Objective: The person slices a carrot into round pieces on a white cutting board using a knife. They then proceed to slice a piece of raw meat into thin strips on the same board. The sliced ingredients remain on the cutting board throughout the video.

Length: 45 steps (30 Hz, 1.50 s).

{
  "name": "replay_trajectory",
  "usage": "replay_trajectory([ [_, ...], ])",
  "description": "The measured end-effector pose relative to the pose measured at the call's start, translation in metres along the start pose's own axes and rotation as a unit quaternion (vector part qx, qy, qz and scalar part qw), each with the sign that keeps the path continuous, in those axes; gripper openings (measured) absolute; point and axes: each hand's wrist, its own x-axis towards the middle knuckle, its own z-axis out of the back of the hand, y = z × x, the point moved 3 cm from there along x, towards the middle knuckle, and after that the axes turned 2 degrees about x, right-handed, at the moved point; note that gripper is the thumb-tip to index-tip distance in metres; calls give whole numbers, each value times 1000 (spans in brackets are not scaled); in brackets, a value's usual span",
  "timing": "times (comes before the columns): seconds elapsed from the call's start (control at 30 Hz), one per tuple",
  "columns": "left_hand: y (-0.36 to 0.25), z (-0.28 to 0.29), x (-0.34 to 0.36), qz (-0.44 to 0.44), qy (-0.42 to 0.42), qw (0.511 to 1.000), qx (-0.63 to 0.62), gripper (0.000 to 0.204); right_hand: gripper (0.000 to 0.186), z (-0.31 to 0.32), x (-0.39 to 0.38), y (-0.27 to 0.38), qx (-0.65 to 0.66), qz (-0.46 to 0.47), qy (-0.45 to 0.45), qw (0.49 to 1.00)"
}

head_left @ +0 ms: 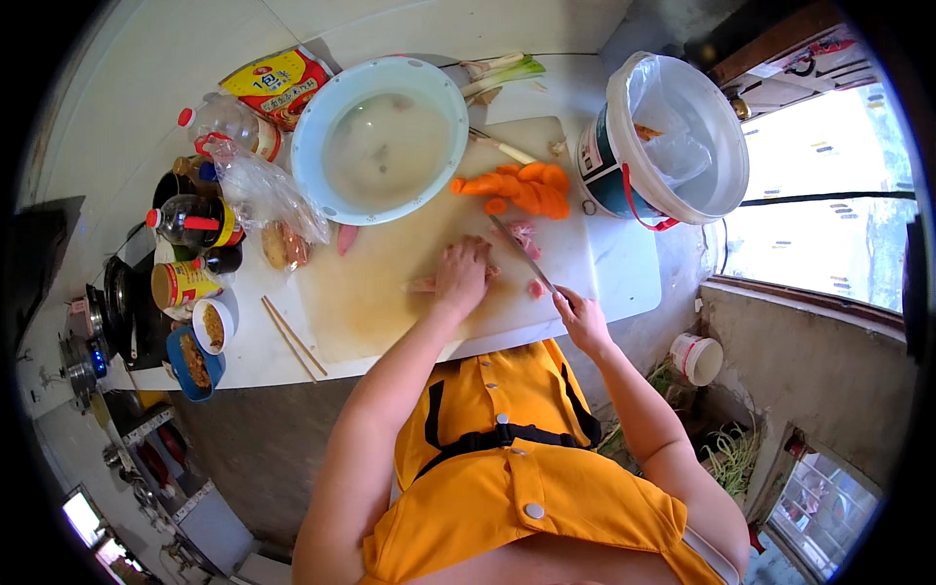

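Observation:
My right hand grips the handle of a kitchen knife, its blade slanting up and left across the cutting board. With curled fingers my left hand presses a strip of raw meat onto the board, just left of the blade; the hand covers most of the strip. Cut pink meat lies right of the blade, and a small meat piece sits near the knife handle. Sliced carrot is heaped farther back on the board.
A pale blue basin of cloudy water stands behind the board. To its left are a bagged item, bottles and small bowls. Chopsticks lie near the front edge. A white bucket stands right, scallions at the back.

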Motion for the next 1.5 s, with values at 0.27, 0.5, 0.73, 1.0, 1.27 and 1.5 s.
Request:
replay_trajectory([
  [0.27, 29, -3, 15, 90, 281, 951, -89, 44, 44, -2, 6, -15, 19, 26, 19, 999],
  [0.5, 63, 24, -9, 209, 243, 925, -202, 36, 46, -17, -3, -17, 54, 36, 64, 996],
  [0.73, 113, 5, -33, 351, 120, 859, -352, 38, 52, -40, 1, -11, 91, 9, 95, 991],
  [1.0, 66, 64, -21, 439, 153, 558, -687, 24, 46, -33, -8, 14, 45, 25, 64, 997],
  [1.27, 131, -3, -80, 468, 17, 699, -541, 29, 41, -46, -12, 44, -32, 48, 40, 998],
  [1.5, 102, 51, -79, 324, -145, 932, -68, 40, 38, -49, -11, 74, -104, 70, 98, 987],
])
